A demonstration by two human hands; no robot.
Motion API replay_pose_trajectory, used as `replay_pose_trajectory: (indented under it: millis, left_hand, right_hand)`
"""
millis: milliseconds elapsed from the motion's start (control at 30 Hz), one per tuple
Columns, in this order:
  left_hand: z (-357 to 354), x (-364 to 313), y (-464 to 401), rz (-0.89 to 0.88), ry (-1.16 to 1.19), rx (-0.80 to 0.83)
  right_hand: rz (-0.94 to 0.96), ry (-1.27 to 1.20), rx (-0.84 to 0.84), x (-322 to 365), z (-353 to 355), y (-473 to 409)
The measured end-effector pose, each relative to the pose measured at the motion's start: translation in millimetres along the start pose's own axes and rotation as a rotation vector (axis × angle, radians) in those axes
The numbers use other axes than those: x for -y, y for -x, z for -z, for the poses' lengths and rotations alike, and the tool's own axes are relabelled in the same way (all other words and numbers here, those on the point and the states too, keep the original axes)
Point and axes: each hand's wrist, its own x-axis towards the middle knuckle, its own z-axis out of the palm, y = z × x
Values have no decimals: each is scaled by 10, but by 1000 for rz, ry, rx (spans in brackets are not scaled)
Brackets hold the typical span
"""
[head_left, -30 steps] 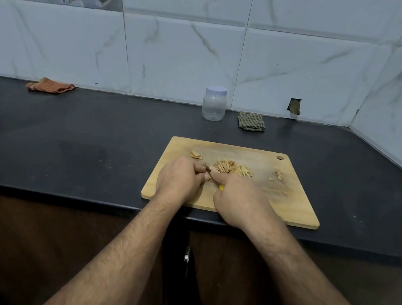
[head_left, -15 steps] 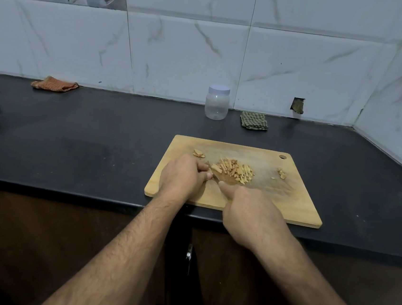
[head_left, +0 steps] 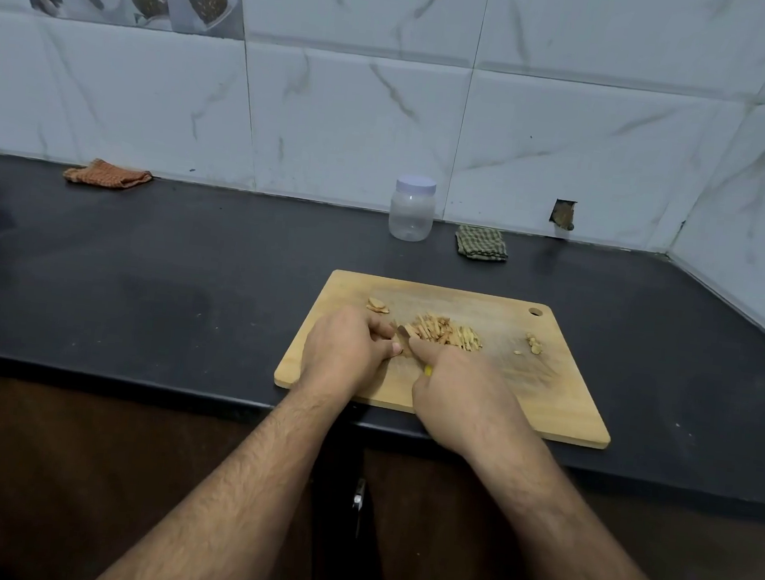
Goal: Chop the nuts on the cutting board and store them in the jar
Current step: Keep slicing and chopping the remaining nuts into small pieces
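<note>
The left hand point(head_left: 345, 356) is pinching a nut near the cutting board's point(head_left: 562, 403) middle; the right hand point(head_left: 459, 392) is gripping the knife point(head_left: 403, 332), slicing beside the slivers point(head_left: 447, 333); small, hard nuts likely slipping unless pinned firmly

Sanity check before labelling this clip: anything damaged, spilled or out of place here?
One thing: a ragged hole in the wall tile, right of the jar, looks broken out. A few nut bits lie apart from the chopped pile, but on the cutting board. The jar is upright and lidded. Nothing spilled.

One jar point(head_left: 412, 209), one board point(head_left: 493, 386), two cloths point(head_left: 107, 174) point(head_left: 481, 242) (both folded).
</note>
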Motion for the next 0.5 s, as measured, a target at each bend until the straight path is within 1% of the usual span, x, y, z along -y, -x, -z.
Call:
replay_pose_trajectory:
  millis: [167, 300, 500]
  left_hand:
    - [13, -7, -4, -26, -21, 7]
    - [17, -8, -9, -35, -43, 16]
    - [28, 7, -40, -42, -82, 50]
  right_hand:
    - [21, 2, 19, 33, -4, -37]
    - [33, 0, -1, 26, -14, -29]
    - [17, -2, 8, 48, -35, -47]
